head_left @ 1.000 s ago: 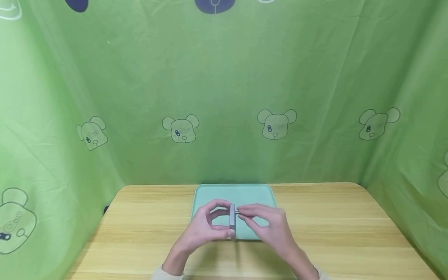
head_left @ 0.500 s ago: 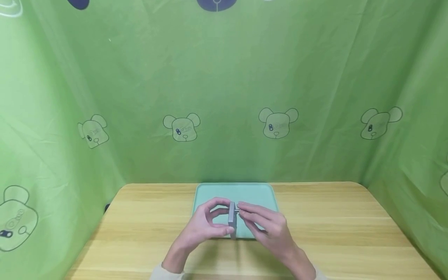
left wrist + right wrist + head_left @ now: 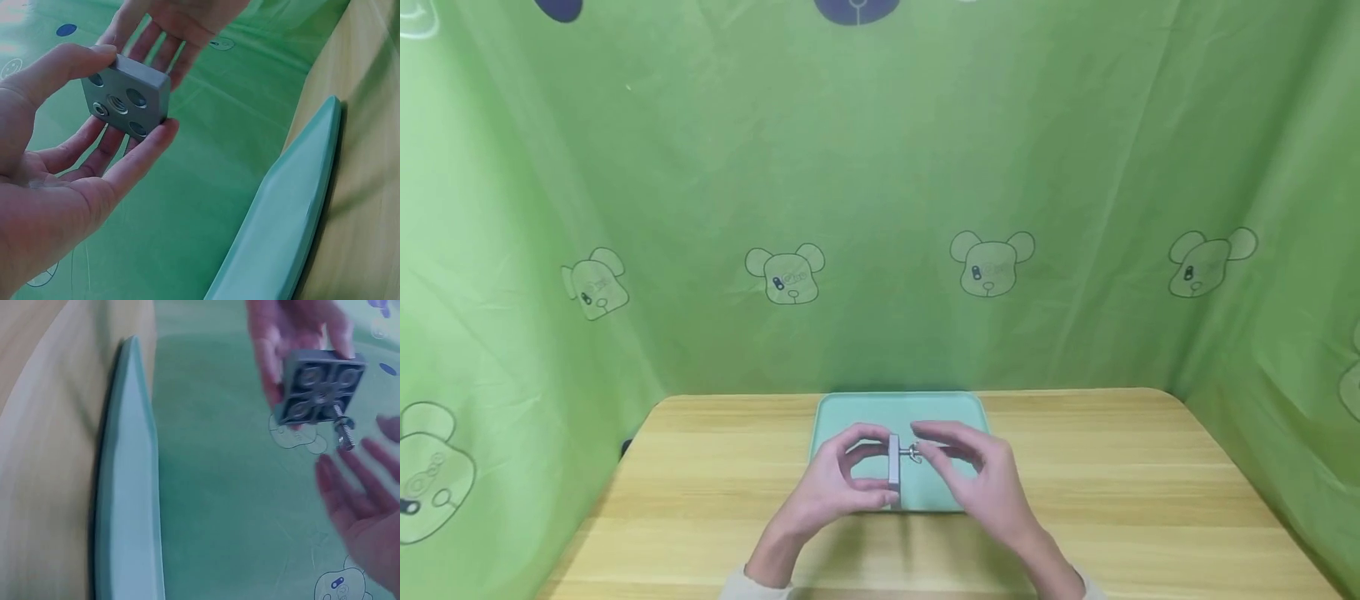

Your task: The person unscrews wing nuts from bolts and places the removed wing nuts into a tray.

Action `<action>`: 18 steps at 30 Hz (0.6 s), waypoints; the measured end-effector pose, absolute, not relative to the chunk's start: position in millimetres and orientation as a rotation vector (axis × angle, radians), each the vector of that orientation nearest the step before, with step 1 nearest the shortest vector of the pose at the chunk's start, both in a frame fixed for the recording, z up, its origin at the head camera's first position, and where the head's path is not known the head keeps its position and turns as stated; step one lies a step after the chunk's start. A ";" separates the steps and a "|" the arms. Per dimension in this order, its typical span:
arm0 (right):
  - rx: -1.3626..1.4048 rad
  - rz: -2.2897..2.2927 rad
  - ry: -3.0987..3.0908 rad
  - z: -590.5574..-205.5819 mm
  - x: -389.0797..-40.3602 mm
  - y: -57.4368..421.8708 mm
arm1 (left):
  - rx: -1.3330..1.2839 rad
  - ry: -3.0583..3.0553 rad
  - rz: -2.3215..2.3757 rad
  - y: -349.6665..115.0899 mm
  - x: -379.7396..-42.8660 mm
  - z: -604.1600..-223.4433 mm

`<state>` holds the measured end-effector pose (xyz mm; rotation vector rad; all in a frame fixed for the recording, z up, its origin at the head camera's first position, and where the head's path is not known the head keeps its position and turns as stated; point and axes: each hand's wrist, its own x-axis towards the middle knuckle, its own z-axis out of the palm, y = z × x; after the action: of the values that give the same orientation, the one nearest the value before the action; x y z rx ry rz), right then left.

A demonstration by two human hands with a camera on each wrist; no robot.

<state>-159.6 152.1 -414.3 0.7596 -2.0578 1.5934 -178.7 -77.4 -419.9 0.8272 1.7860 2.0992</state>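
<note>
My left hand point(image 3: 831, 479) grips a grey square block point(image 3: 893, 462) by its edges, thumb on one edge and fingers on the opposite one. In the left wrist view the block's face point(image 3: 128, 94) shows several round holes, with a bolt head point(image 3: 100, 109) in one corner hole. From the other face sticks a threaded bolt point(image 3: 339, 411), and a wing nut point(image 3: 913, 452) sits on it. The right hand point(image 3: 988, 479) is beside the wing nut with its fingers spread. In the right wrist view those fingers point(image 3: 340, 494) are apart from the bolt; whether the thumb touches is unclear.
Below and behind the hands a mint-green tray point(image 3: 865, 408) lies on the wooden table point(image 3: 1097, 467). Green cloth point(image 3: 880, 183) with printed bear heads encloses the back and both sides.
My right fingers, earlier closed together around the bolt's end, have spread apart, and the wing nut now shows. The left hand keeps the block in nearly the same place.
</note>
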 end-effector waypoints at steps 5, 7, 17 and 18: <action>0.403 2.027 -2.215 -409.8 -158.7 154.6 | 0.859 1.815 2.076 -74.9 -178.4 -422.5; 0.342 2.132 -2.256 -408.9 -159.6 155.3 | 0.873 1.819 2.066 -74.2 -178.6 -423.9; 0.363 2.304 -2.337 -410.4 -159.8 157.7 | 0.935 1.863 2.010 -71.9 -177.8 -423.8; 0.370 2.308 -2.335 -410.8 -159.9 158.0 | 0.936 1.869 2.004 -71.6 -177.6 -423.6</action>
<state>-159.9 158.0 -410.8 0.3704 -2.3348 2.3075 -177.6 -71.6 -423.6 0.9363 1.8692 2.0042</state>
